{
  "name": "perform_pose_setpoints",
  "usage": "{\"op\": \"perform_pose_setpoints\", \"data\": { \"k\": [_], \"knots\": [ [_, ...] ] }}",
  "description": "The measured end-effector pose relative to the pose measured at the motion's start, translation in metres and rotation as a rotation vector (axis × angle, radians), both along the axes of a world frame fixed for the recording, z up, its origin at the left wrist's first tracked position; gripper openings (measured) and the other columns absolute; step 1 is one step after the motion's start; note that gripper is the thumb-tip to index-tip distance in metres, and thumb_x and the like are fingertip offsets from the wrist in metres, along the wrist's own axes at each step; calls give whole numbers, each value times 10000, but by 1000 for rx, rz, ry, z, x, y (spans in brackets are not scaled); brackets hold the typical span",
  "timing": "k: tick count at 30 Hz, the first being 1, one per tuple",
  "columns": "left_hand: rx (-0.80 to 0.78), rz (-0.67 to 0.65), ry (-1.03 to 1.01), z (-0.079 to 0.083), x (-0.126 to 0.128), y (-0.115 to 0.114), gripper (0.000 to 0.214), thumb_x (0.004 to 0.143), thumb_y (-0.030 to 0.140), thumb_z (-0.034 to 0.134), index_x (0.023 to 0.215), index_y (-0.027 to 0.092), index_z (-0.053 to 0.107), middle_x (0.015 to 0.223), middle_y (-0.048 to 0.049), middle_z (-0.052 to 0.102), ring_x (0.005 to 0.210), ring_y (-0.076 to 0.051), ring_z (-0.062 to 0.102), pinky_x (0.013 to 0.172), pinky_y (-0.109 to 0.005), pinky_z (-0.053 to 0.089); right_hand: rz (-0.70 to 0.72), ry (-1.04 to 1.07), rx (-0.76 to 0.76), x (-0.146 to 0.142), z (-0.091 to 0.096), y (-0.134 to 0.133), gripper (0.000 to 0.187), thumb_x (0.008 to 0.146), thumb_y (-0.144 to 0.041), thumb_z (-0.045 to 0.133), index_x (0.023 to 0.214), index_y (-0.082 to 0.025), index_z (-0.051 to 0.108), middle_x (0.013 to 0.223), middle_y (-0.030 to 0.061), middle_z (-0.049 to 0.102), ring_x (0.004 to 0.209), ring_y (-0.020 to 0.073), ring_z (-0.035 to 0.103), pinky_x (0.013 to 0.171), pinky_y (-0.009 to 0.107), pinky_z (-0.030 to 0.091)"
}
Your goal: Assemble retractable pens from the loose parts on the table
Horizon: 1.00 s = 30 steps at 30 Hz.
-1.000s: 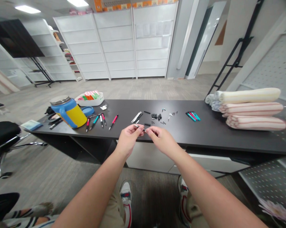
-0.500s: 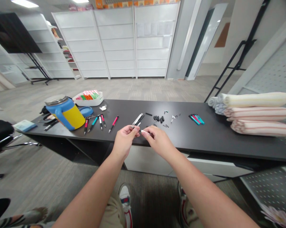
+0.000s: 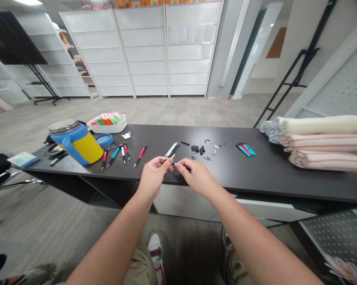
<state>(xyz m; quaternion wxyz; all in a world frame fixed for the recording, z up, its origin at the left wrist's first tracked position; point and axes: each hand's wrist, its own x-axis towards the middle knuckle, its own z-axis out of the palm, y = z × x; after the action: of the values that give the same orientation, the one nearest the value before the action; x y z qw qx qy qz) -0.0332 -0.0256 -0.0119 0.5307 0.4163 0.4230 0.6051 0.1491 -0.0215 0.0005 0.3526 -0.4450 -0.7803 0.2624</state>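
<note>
Above the table's front edge, my left hand (image 3: pixel 155 174) is closed in a pinch on a thin pen part (image 3: pixel 172 163), dark with a light section. My right hand (image 3: pixel 193 171) pinches the other end, its fingers hiding much of it; whether this is one piece or two joined I cannot tell. Just beyond the hands lie white and black pen barrels (image 3: pixel 171 149). To their right are several short black grips (image 3: pixel 198 149), small metal tips (image 3: pixel 207 158) and tiny clear or silver pieces (image 3: pixel 216 147). One black tube (image 3: pixel 185 143) lies behind the barrels.
Left on the dark table (image 3: pixel 273 174) are whole pens (image 3: pixel 123 153), a red pen (image 3: pixel 140 156), a blue-yellow jug (image 3: pixel 77 144), its blue lid (image 3: pixel 104 140) and a white basket (image 3: pixel 108 126) of packets. Coloured barrels (image 3: pixel 246 149) and rolled towels (image 3: pixel 323 142) are on the right.
The white section that showed by my right fingers is now mostly hidden, and a dark section shows between the hands. Both hands stay close together. The view has shifted slightly.
</note>
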Motion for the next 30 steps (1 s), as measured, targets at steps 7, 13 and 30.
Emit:
{"op": "perform_pose_setpoints", "data": {
  "k": [7,13,30],
  "knots": [
    [12,14,33,1,3,-1,350,755,422,919,891,135,769,743,-26,715,703,-121,656,780,-261,540,-49,63,-27,2,-4,-1,135,985,-369,652,959,-237,638,833,-11,711,732,161,617,675,277,408],
    [-1,5,39,2,4,0,367,754,431,920,883,130,757,729,-26,711,701,-118,658,782,-261,552,-35,3,-43,4,-4,-3,240,1006,-398,626,1189,-243,612,815,-17,701,673,161,598,638,277,377],
    [-32,-159,189,7,-8,5,340,748,368,923,909,166,700,881,-77,789,798,-175,747,824,-314,592,-67,-391,173,33,2,-1,223,1035,-333,522,1002,-255,728,847,27,731,732,182,622,659,296,335]
  ]
}}
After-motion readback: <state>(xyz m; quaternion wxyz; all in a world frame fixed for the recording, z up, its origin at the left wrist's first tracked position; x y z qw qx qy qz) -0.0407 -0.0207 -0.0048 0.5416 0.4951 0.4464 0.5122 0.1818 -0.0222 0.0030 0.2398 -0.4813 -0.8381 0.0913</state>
